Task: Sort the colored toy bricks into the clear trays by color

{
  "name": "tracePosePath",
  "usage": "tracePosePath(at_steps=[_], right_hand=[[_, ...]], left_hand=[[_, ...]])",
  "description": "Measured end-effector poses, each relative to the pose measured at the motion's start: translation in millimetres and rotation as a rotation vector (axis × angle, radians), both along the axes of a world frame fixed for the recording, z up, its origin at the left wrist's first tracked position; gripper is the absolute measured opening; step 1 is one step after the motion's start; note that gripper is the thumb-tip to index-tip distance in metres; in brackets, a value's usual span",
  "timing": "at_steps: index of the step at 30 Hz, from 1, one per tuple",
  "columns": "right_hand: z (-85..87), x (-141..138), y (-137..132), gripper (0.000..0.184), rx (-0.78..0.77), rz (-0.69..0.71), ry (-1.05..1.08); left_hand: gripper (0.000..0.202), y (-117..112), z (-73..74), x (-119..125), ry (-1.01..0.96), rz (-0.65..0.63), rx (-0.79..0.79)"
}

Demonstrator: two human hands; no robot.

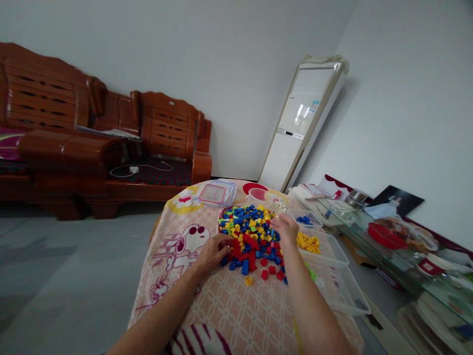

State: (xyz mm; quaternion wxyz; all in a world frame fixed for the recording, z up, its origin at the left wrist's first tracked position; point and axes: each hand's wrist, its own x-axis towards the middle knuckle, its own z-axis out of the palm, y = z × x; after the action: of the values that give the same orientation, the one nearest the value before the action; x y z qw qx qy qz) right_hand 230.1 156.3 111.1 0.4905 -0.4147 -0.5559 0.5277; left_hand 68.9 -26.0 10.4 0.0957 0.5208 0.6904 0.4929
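A heap of small toy building bricks [251, 236] in blue, red, yellow and green lies on the cloth-covered table. At its left edge is my left hand [216, 250], fingers curled inward against the bricks; whatever they pinch is too small to make out. My right hand [286, 228] hovers over the right side of the heap, between it and the clear bins. Its fingers point left and look loosely apart, with no brick visible in them. A round yellow brick [249, 281] lies apart in front of the heap.
Clear plastic bins stand at right: one holds blue bricks [304, 220], another yellow bricks [308, 242], and a nearer bin [351, 291] has green pieces. White pieces [279, 205] lie behind. Flat lids [218, 192] rest at the back. A glass table [384, 256] stands right.
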Motion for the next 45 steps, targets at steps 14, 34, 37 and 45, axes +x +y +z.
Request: tracePosePath(at_steps=[14, 34, 37, 45], right_hand=[[-117.8, 58, -74, 0.036, 0.861, -0.085, -0.445], [-133.3, 70, -72, 0.036, 0.810, -0.085, -0.549], [-133.4, 69, -72, 0.035, 0.811, -0.072, -0.556], [-132.1, 70, -72, 0.034, 0.813, -0.059, -0.564]], left_hand=[[0.031, -1, 4.9, 3, -0.011, 0.074, 0.010], [0.041, -5, 6.4, 2, -0.060, -0.152, -0.121], [0.040, -4, 4.7, 1, -0.083, -0.147, -0.083], [0.037, -3, 2.0, -2, -0.103, -0.111, -0.039]])
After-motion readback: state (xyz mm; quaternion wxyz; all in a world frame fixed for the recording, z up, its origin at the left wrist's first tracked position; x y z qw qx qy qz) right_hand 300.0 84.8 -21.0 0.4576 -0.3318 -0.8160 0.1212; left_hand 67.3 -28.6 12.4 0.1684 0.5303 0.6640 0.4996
